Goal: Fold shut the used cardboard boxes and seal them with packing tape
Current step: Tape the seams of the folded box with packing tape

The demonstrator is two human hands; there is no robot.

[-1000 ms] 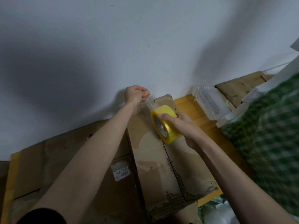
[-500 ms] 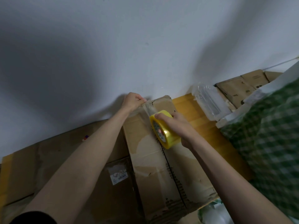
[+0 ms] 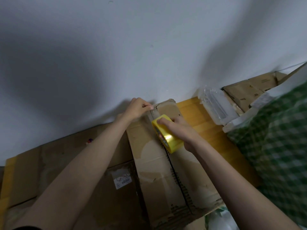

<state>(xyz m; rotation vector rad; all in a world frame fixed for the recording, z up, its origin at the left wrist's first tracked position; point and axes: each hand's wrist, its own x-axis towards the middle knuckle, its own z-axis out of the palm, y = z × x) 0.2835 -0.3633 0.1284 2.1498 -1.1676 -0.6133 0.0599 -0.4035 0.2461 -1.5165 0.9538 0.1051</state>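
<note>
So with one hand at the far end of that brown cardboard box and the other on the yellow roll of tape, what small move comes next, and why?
Probably draw the yellow tape roll toward the near end along the centre seam. The left hand pins the tape end at the far edge of the brown cardboard box, the right hand grips the roll there, and the dark seam below looks untaped.

Person: both forearms bare to above elbow. Left hand (image 3: 138,109) & right hand (image 3: 180,128) ungloved, no rings/watch seen. Dark sleeve edge (image 3: 26,227) at left upper arm.
</note>
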